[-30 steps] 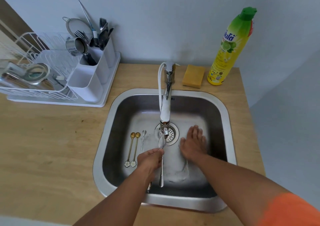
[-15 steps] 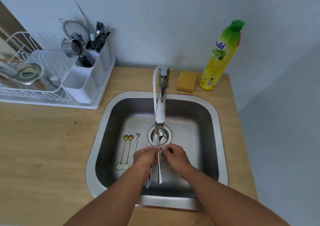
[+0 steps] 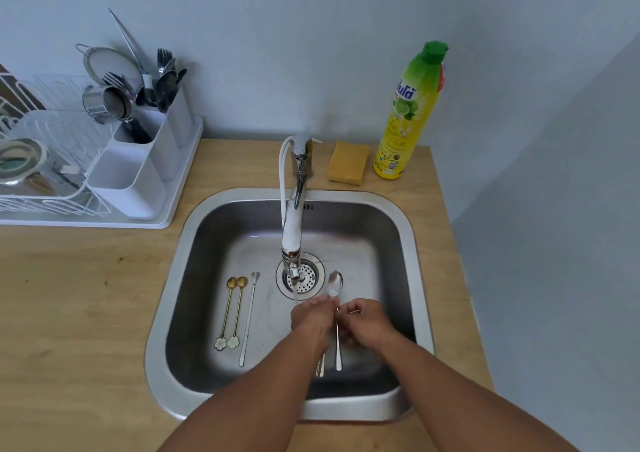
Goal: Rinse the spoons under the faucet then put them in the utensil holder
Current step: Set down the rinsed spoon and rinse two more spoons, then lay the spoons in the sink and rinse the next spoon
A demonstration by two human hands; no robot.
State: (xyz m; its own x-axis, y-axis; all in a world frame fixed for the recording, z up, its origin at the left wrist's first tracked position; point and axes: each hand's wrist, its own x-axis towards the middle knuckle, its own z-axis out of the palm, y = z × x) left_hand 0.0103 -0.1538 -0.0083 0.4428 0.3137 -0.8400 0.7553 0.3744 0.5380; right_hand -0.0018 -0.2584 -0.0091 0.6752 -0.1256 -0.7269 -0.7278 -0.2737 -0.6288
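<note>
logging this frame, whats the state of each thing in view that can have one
faucet: running
silver spoon: held by both hands, beside the stream
left hand: gripping spoons
right hand: pinching the spoon handle
two gold spoons: lying flat in sink
utensil holder: nearest compartment empty
soap bottle: upright, capped

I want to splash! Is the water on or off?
On. A thin stream runs from the faucet spout down onto the left hand, above the sink drain.

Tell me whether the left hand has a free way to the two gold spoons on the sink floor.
Probably not yet: the left hand is gripping silver spoons with the right hand. The gold spoons lie uncovered just to its left.
</note>
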